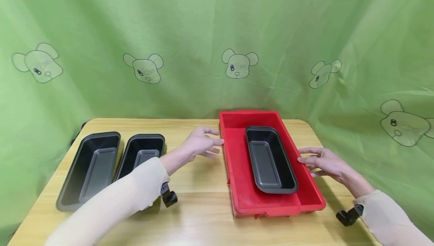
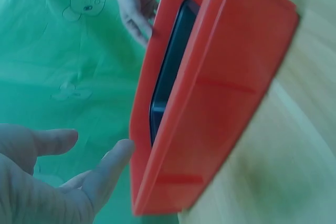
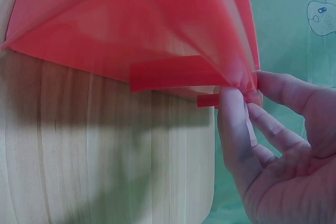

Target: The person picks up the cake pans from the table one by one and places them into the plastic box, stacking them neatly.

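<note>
A shallow red plastic bin (image 1: 237,163) stands on the right part of the table, with one dark loaf pan (image 1: 266,159) lying inside it. At the bin's right rim, my right hand (image 1: 324,162) pinches the edge between thumb and fingers, as the right wrist view shows of the hand (image 3: 289,156). My left hand (image 1: 200,142) reaches to the opposite side, fingers spread and loosely bent. One of its fingertips overlaps the left rim in the head view. In the left wrist view, the left hand (image 2: 63,182) holds nothing, its thumb and fingers well apart.
Two more dark loaf pans lie on the wooden table (image 1: 190,216) at left: a larger pan (image 1: 100,170) and a narrower pan (image 1: 145,156), partly hidden by the left forearm. Behind the table hangs a green curtain (image 1: 190,23) with printed mouse-like heads.
</note>
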